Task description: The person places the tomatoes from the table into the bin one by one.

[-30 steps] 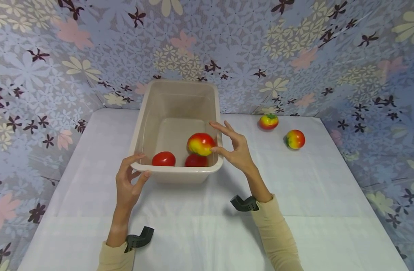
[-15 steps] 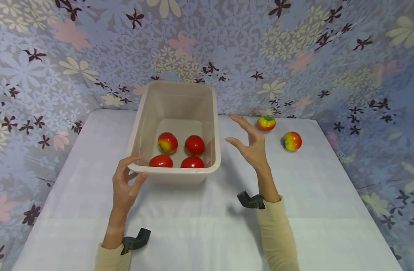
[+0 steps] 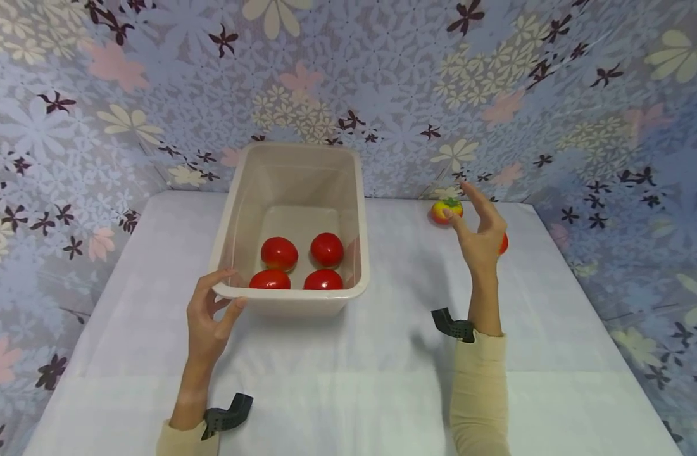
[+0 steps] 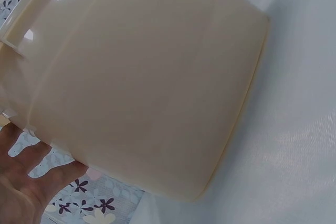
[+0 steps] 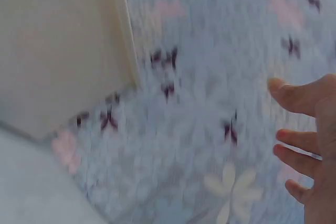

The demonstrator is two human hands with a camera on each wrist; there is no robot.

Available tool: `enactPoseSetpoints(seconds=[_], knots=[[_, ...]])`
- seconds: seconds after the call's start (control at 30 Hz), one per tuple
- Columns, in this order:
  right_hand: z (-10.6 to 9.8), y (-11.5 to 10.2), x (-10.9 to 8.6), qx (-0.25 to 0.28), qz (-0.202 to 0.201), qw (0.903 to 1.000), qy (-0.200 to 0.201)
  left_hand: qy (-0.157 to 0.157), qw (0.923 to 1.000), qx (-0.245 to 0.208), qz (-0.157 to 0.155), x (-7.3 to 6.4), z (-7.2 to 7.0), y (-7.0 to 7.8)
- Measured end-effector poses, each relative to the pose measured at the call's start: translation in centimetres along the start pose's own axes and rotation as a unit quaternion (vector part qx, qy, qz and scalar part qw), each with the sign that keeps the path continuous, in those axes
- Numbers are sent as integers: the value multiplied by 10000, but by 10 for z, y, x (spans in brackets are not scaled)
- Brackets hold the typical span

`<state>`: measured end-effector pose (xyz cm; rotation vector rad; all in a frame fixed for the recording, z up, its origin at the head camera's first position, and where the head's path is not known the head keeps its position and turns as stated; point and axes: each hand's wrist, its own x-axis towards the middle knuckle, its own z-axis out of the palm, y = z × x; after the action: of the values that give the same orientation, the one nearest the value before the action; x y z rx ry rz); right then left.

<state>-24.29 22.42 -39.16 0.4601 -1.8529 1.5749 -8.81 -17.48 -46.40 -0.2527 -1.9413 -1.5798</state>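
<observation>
My left hand (image 3: 207, 323) grips the near left corner of a beige plastic bin (image 3: 294, 294), fingers over the rim and thumb at the front. Inside the bin lie several glossy red fruits (image 3: 327, 250), grouped toward its near end. My right hand (image 3: 482, 244) hovers over the right of the table, holding nothing, thumb and fingers spread apart. Just beyond its thumb sits a red-and-yellow fruit (image 3: 442, 213) with a green leafy top. Another red fruit (image 3: 504, 244) is mostly hidden behind that hand. In the left wrist view the bin's outer wall (image 4: 147, 87) fills most of the picture.
A white cloth (image 3: 382, 380) covers the table. Behind and beside it rises a flowered backdrop (image 3: 399, 76), close to the bin's far end. Dark wrist-worn cameras (image 3: 453, 326) stick out from both forearms.
My right hand has let go of a red-and-yellow fruit inside the bin and moved right, toward the two fruits on the cloth. The fruit rolled in the bin. My left hand keeps its grip.
</observation>
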Motion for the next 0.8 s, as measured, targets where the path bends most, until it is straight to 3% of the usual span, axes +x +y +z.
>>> enactPoseSetpoints(seconds=[0.2, 0.4, 0.53, 0.8], knots=[[-21, 28, 2, 771, 248, 9923, 936, 2, 10000, 37, 44, -2, 0, -1], [-27, 21, 3, -115, 578, 9915, 1159, 2, 10000, -13, 89, 1, 0, -2], [-33, 22, 3, -690, 1014, 9851, 1208, 34, 9999, -38, 120, 1, 0, -1], [-57, 72, -6, -1319, 1539, 9693, 1389, 27, 10000, 14, 64, -1, 1, -1]])
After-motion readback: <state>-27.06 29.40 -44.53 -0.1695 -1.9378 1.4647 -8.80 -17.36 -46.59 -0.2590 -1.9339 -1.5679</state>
